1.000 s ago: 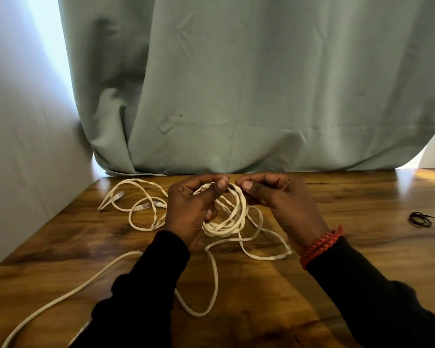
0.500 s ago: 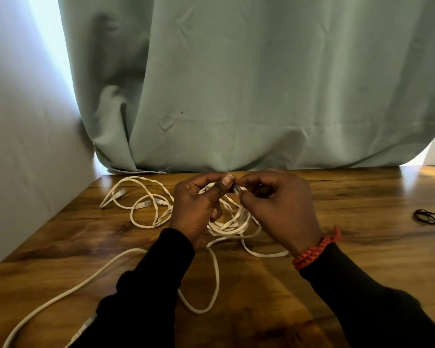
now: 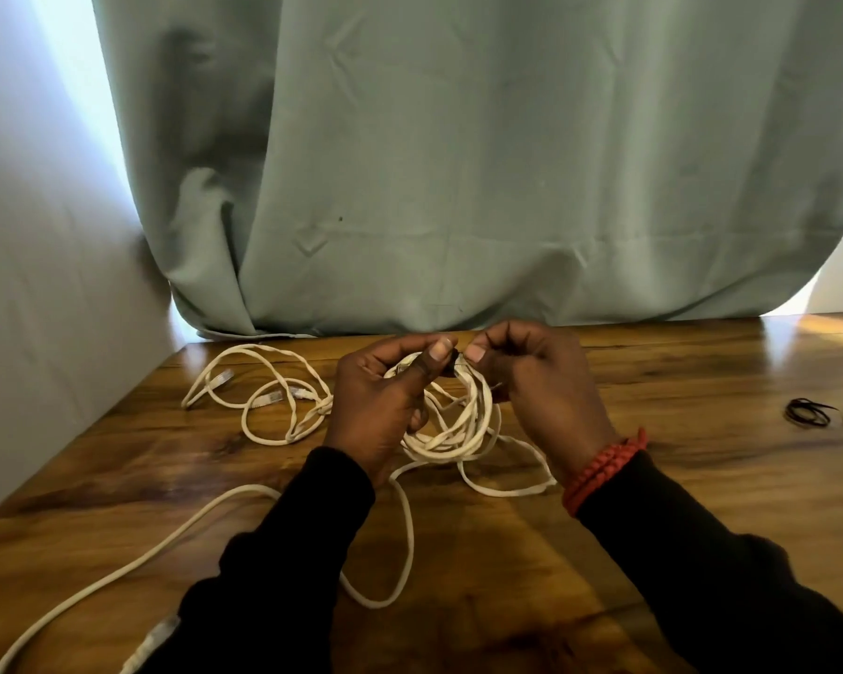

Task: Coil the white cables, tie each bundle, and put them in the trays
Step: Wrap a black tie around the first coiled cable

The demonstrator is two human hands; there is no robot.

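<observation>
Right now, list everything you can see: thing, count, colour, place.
cable coil: one, white, table centre, held between both hands
loose cables: count unclear, white, far left and trailing to the near-left edge
ties: small black bunch, table far right
table: one, brown wood
curtain: one, grey-green, behind the table
wall: white, left
bracelet: red, right wrist
left hand: pinching the coil's top
right hand: pinching beside it

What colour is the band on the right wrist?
Red-orange, braided wristband, shown in the head view.
</observation>
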